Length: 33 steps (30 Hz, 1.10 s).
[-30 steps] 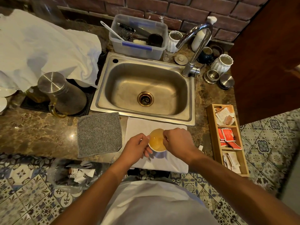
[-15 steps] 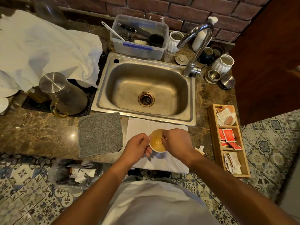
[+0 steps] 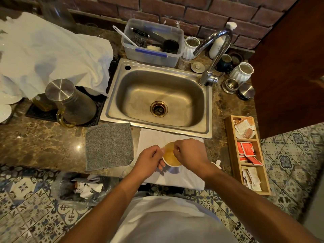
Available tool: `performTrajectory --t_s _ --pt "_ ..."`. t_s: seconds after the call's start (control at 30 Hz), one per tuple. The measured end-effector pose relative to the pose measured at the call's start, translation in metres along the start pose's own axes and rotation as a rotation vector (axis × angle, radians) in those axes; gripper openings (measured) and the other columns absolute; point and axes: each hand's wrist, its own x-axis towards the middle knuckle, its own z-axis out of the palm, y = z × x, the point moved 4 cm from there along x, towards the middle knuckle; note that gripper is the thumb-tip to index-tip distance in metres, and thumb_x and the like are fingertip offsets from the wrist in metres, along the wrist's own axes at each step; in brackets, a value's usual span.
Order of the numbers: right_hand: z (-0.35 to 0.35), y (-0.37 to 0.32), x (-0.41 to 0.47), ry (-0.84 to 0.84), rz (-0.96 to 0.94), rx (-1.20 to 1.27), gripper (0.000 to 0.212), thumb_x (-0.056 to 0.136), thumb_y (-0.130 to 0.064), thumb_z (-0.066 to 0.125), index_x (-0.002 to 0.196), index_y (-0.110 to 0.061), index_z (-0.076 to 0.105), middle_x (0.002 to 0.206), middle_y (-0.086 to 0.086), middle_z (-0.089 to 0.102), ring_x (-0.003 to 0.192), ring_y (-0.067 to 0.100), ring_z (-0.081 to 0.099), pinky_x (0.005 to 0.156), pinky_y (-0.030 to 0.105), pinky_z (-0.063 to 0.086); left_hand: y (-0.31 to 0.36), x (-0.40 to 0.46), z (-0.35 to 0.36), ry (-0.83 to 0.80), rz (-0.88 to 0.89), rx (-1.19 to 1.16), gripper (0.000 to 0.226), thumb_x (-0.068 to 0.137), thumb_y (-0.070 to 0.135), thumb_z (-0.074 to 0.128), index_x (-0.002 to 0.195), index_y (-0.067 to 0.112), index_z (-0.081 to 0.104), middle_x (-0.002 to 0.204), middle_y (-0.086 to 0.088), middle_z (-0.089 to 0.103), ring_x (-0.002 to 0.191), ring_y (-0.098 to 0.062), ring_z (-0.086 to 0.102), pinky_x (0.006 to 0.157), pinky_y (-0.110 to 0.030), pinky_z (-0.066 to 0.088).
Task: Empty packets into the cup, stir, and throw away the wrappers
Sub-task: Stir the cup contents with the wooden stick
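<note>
A small white cup of amber liquid stands on a white cloth at the counter's front edge. My left hand grips the cup's left side. Above the cup's right half, my right hand has its fingers pinched on a thin stirrer that dips toward the liquid and is mostly hidden by the fingers. A torn white wrapper lies on the counter just right of my right wrist. Red packets sit in the middle section of a wooden tray to the right.
A clear trash bag with crumpled wrappers sits on the floor below the counter, left of me. A grey mat lies left of the cloth. The steel sink and tap are behind the cup. A steel jug stands far left.
My right hand has shifted slightly around over the cup while staying pinched. The left hand keeps its hold on the cup, which stays in place.
</note>
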Motion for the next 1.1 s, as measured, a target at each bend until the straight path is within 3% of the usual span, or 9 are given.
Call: performTrajectory --t_s 0.17,0.3,0.53,0.77,0.9,1.0,1.1 --pt "-0.004 0.003 -0.004 -0.074 -0.028 -0.167 0.023 0.093 -0.033 0.058 0.103 -0.020 0.074 0.093 0.006 0.074 0.080 0.027 0.068 0.064 0.027 0.037 0.001 0.000 0.000 -0.003 0.010 -0.003 0.035 0.103 0.029 0.054 0.075 0.008 0.055 0.063 -0.010 0.069 0.051 -0.022 0.061 0.048 -0.024 0.046" --pt "0.004 0.001 -0.012 -0.169 -0.028 -0.113 0.021 0.087 -0.039 0.065 0.095 -0.022 0.075 0.085 0.002 0.070 0.070 0.022 0.057 0.064 0.025 0.036 0.005 -0.001 0.001 -0.012 0.027 0.007 0.035 0.104 0.029 0.051 0.078 0.006 0.057 0.065 -0.012 0.069 0.052 -0.021 0.063 0.047 -0.020 0.046" --pt "0.005 -0.006 -0.007 -0.012 -0.058 -0.108 0.028 0.096 -0.041 0.059 0.115 -0.023 0.069 0.100 0.006 0.074 0.080 0.024 0.063 0.067 0.028 0.033 0.007 -0.002 0.001 -0.009 0.009 -0.021 0.034 0.104 0.026 0.052 0.079 0.003 0.056 0.066 -0.017 0.068 0.052 -0.024 0.062 0.045 -0.021 0.047" --pt "0.000 0.007 -0.015 -0.099 -0.052 -0.178 0.022 0.095 -0.032 0.057 0.107 -0.020 0.071 0.095 0.007 0.074 0.083 0.028 0.069 0.065 0.027 0.037 0.008 -0.004 0.001 -0.002 0.004 -0.034 0.034 0.104 0.027 0.052 0.076 0.007 0.055 0.066 -0.016 0.068 0.050 -0.021 0.060 0.045 -0.020 0.047" --pt "0.003 -0.002 -0.017 -0.151 -0.076 -0.108 0.025 0.091 -0.040 0.063 0.102 -0.020 0.073 0.095 0.006 0.072 0.081 0.027 0.064 0.067 0.028 0.035 0.007 -0.003 0.001 -0.003 0.011 -0.002 0.034 0.103 0.030 0.053 0.076 0.010 0.057 0.065 -0.013 0.070 0.054 -0.023 0.063 0.049 -0.019 0.046" --pt "0.006 -0.008 -0.009 -0.101 -0.062 -0.037 0.023 0.093 -0.039 0.061 0.104 -0.022 0.071 0.097 0.006 0.072 0.074 0.023 0.052 0.067 0.027 0.033 0.007 -0.002 0.001 -0.004 0.006 0.003 0.035 0.103 0.031 0.053 0.077 0.008 0.057 0.065 -0.013 0.069 0.056 -0.025 0.063 0.049 -0.018 0.045" --pt "0.003 -0.005 -0.002 -0.014 -0.035 -0.009 0.027 0.099 -0.038 0.051 0.114 -0.026 0.069 0.101 0.003 0.073 0.081 0.025 0.062 0.067 0.027 0.032 0.007 -0.004 0.001 -0.006 -0.005 -0.025 0.034 0.104 0.027 0.052 0.080 0.004 0.057 0.064 -0.013 0.068 0.052 -0.024 0.061 0.044 -0.020 0.045"
